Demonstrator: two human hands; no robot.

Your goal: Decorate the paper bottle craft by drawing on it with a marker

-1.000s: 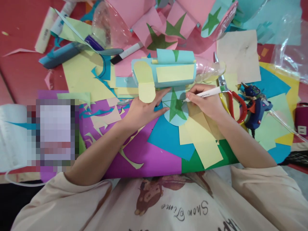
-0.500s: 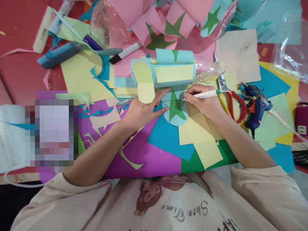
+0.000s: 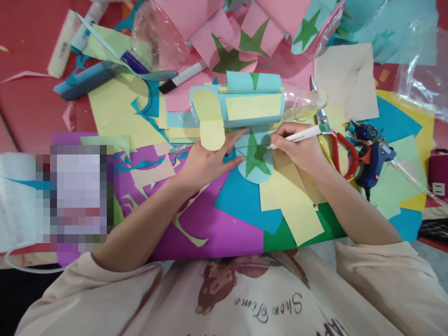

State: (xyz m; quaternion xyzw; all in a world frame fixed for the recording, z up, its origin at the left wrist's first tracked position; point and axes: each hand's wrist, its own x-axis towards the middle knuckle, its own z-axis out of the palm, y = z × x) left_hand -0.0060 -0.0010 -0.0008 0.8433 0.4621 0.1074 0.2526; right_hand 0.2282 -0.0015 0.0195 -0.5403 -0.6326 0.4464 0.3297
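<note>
My right hand (image 3: 297,147) grips a white marker pen (image 3: 304,135) with a green end. Its tip meets the right arm of a green star (image 3: 255,156) drawn on a light blue paper piece (image 3: 261,176) with a rounded lower edge. My left hand (image 3: 210,161) lies with fingers spread, its fingertips on that piece's left side. Just beyond both hands lies a plastic bottle (image 3: 303,103) on its side, wrapped in light blue paper with pale yellow strips (image 3: 254,107). A yellow paper tab (image 3: 212,135) on the bottle hangs down over the back of my left hand.
Red-handled scissors (image 3: 345,156) and a blue glue gun (image 3: 373,161) lie to the right. Pink papers with green stars (image 3: 254,35) are heaped at the back. A capped marker (image 3: 184,77) lies behind the bottle. Purple card (image 3: 224,233) and yellow scraps cover the near side.
The marker's tip has shifted slightly right and down along the star's right arm, and its rear end has tilted up a little. My left hand has stayed in place.
</note>
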